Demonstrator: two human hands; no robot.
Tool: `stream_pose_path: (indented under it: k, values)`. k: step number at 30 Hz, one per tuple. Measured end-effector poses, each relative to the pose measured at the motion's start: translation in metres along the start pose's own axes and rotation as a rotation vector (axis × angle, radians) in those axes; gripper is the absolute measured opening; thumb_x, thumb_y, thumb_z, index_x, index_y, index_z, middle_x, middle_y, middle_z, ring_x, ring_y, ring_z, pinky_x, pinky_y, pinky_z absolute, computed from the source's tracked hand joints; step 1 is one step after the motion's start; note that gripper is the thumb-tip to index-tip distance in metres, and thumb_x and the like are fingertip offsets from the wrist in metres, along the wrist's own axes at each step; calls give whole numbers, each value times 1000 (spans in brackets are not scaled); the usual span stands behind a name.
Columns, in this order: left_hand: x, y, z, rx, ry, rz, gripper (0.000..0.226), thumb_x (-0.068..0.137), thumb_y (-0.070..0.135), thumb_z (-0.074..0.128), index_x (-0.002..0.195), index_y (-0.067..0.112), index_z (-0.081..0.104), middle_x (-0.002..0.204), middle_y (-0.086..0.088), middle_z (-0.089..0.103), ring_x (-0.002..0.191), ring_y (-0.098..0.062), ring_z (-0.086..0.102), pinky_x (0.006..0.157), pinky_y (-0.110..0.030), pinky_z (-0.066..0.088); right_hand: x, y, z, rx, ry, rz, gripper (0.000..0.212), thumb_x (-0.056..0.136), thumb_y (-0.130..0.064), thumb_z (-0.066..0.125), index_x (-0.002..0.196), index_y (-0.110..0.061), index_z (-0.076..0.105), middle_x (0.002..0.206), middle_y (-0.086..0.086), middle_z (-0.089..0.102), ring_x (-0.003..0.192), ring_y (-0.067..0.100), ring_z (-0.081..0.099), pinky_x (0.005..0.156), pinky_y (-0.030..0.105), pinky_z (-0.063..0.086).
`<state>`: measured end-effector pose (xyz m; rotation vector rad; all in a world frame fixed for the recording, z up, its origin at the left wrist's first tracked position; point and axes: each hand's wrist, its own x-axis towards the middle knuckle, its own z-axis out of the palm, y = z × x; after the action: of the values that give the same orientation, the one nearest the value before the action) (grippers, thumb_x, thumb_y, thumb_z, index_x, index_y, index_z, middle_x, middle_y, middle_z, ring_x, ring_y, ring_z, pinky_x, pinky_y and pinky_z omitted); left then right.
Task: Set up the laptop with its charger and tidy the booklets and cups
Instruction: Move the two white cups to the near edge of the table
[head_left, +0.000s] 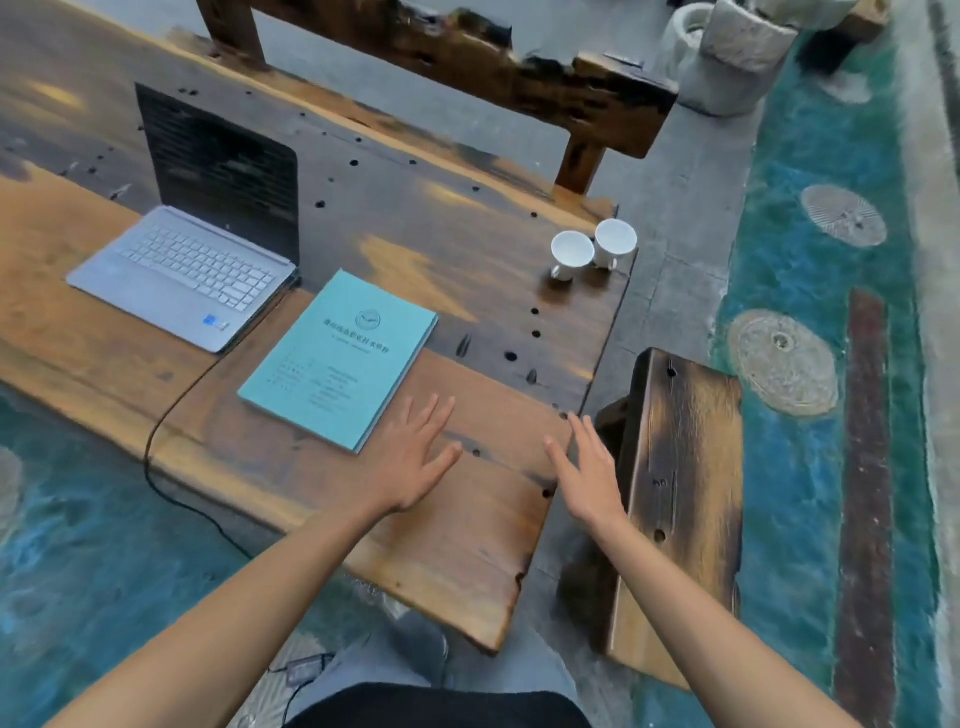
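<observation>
Standing upright, two cups (593, 252), touching, contents unseen

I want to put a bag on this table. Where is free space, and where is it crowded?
Free: the wood between the booklets and the two cups, and the strip behind the laptop. Crowded: the near edge, where the left hand, the right hand and the cable are.

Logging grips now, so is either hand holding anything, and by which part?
Nothing is held. The left hand and right hand are both open with fingers spread over the table.
</observation>
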<state>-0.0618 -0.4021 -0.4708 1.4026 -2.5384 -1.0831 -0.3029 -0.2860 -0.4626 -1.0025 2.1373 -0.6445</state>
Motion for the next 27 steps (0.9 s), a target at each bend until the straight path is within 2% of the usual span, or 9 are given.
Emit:
stream_pose_path:
  k: [7, 13, 17, 21, 23, 25, 27]
  values:
    - [98, 23, -25, -34, -25, 40, 67, 102, 55, 39, 160, 37, 11, 169, 5, 8, 155, -27, -9, 123, -42, 2, 85, -15, -35, 32, 37, 29, 72, 100, -59, 49, 161, -29, 25, 171, -1, 14, 157, 18, 11, 126, 43, 12]
    - [188, 55, -35, -58, -57, 3, 67, 102, 53, 38, 160, 33, 11, 169, 5, 8, 155, -26, -9, 123, -50, 8, 170, -21, -73, 91, 31, 81, 73, 100, -51, 55, 161, -26, 26, 171, -1, 16, 157, 17, 13, 124, 38, 14]
    - [261, 79, -29, -189, -69, -72, 64, 103, 46, 44, 160, 27, 21, 168, -1, 11, 154, -28, -9, 124, -46, 5, 235, -18, -101, 219, 67, 170, 68, 101, -47, 57, 160, -26, 31, 166, -2, 31, 153, 18, 25, 123, 37, 20]
    - [321, 96, -18, -133, -112, -137, 57, 104, 39, 46, 156, 22, 33, 167, -9, 15, 155, -30, -4, 123, -46, 9, 296, -11, -123, 386, 94, 249, 60, 101, -40, 58, 154, -19, 41, 154, 2, 50, 141, 18, 45, 121, 40, 32]
    - [342, 103, -14, -150, -116, -169, 55, 104, 36, 47, 155, 17, 36, 166, -10, 20, 155, -29, 5, 122, -40, 10, 324, -8, -131, 470, 86, 279, 51, 102, -37, 58, 148, -17, 49, 144, 4, 57, 133, 18, 52, 114, 43, 42]
    - [360, 107, -11, -206, -105, -207, 52, 105, 32, 48, 152, 13, 41, 161, -12, 34, 151, -26, 26, 118, -32, 19, 350, -7, -136, 573, 72, 318, 41, 103, -34, 58, 141, -17, 54, 139, 5, 60, 128, 19, 57, 100, 39, 52]
    - [375, 110, -8, -294, -107, -245, 49, 104, 31, 49, 150, 12, 44, 153, -11, 47, 139, -25, 46, 109, -28, 32, 371, -7, -138, 649, 55, 347, 35, 103, -31, 58, 136, -20, 56, 136, 6, 61, 121, 18, 61, 92, 36, 54]
